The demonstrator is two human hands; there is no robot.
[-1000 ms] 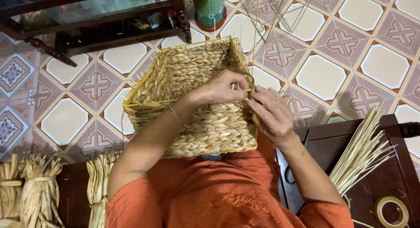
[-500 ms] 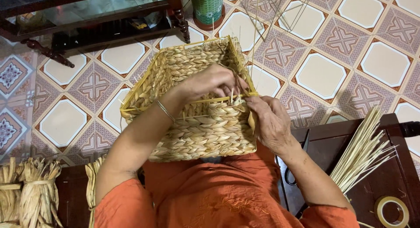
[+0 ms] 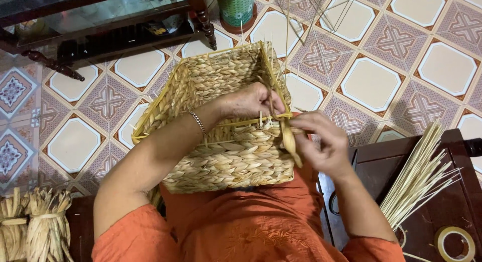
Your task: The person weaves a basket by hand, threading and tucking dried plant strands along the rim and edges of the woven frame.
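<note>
A square woven straw-coloured basket [image 3: 221, 121] rests on the person's lap. The left hand [image 3: 251, 102] curls over its near rim, fingers closed on the rim. The right hand [image 3: 324, 144], beside the corner, pinches a flat tan weaving strand [image 3: 289, 139] hanging there.

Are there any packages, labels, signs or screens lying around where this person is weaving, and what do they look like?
Green container: top centre on the tiled floor, upright and round, green patterned wrap, brownish base; possibly a can.
Tape roll: bottom right on the dark wooden table, a flat ring, yellowish and see-through.
No signs or screens show.
Both hands work at the woven basket, which carries no label.
</note>
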